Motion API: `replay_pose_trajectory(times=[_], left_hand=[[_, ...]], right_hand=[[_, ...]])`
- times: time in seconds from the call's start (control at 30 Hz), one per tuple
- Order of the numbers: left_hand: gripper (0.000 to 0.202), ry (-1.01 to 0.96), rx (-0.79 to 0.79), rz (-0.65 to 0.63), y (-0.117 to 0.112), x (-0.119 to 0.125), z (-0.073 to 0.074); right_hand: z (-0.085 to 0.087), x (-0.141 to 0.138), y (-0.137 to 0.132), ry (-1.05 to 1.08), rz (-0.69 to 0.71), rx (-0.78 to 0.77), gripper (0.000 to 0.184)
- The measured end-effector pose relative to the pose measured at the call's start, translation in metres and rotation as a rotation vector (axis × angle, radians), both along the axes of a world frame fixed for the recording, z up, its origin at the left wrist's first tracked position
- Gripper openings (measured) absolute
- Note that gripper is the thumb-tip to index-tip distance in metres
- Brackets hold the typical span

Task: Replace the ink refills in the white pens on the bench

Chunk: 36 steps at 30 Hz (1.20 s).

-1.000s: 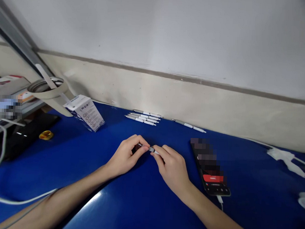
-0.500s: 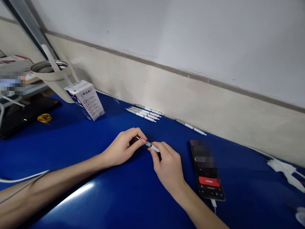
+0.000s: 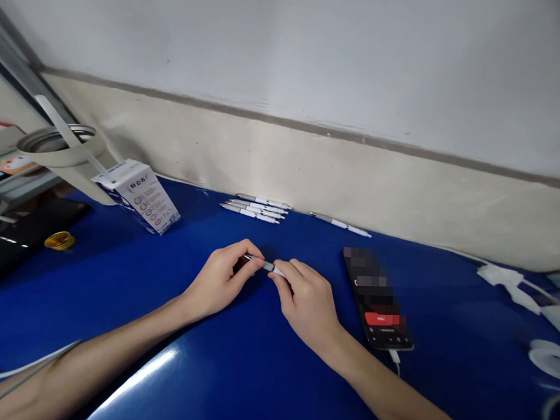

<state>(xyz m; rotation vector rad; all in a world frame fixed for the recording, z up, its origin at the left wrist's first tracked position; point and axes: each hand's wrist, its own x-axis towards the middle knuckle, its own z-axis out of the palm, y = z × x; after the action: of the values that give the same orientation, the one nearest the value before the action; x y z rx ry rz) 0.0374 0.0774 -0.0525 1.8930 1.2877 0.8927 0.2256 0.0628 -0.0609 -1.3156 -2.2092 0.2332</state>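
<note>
Both hands meet over the middle of a glossy blue table [image 3: 238, 368]. My left hand [image 3: 222, 278] and my right hand [image 3: 307, 300] pinch the two ends of one small silver-and-white pen [image 3: 267, 266], held just above the surface. The fingers of both hands are closed round it. Several more pens of the same kind [image 3: 255, 208] lie side by side against the wall behind my hands, and a single pen [image 3: 340, 224] lies apart to their right.
A black phone [image 3: 378, 302] on a charging cable lies right of my right hand. At the left stand a small printed carton [image 3: 138, 194], a beige cup with a straw [image 3: 64, 153], a gold coil [image 3: 60, 240] and a black tray. White cables and adapters [image 3: 511, 282] lie at far right.
My hands keep hold of the pen in nearly the same pose; the fingers shift slightly. The head camera has swung a little, so the scene drifts in the frame.
</note>
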Motion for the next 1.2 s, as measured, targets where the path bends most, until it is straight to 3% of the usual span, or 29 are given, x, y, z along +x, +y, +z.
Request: replay_pose_trajectory(times=[0.17, 0.37, 0.7, 0.8, 0.9, 1.03, 1.2], left_hand=[[0.012, -0.071, 0.101, -0.098, 0.000, -0.001, 0.002], [0.019, -0.088, -0.060, 0.038, 0.000, 0.001, 0.003], [0.017, -0.104, -0.011, -0.007, 0.002, -0.003, -0.001], [0.024, -0.136, -0.022, 0.005, 0.002, -0.002, 0.001], [0.032, -0.142, -0.019, -0.027, 0.001, 0.000, 0.002], [0.025, -0.111, -0.035, -0.078, 0.000, 0.001, 0.002], [0.023, -0.153, -0.070, -0.079, 0.000, 0.001, 0.002]], right_hand=[[0.001, 0.000, 0.001, 0.053, -0.006, -0.072, 0.020], [0.002, -0.001, 0.001, 0.041, 0.003, -0.057, 0.023], [0.002, 0.000, 0.001, 0.080, 0.009, -0.096, 0.018], [0.003, 0.000, 0.001, 0.165, -0.020, -0.120, 0.016], [0.004, 0.000, 0.002, 0.282, -0.043, -0.153, 0.023], [0.007, 0.001, 0.004, 0.383, 0.000, -0.168, 0.037], [0.010, 0.000, 0.006, 0.463, 0.028, -0.276, 0.042]])
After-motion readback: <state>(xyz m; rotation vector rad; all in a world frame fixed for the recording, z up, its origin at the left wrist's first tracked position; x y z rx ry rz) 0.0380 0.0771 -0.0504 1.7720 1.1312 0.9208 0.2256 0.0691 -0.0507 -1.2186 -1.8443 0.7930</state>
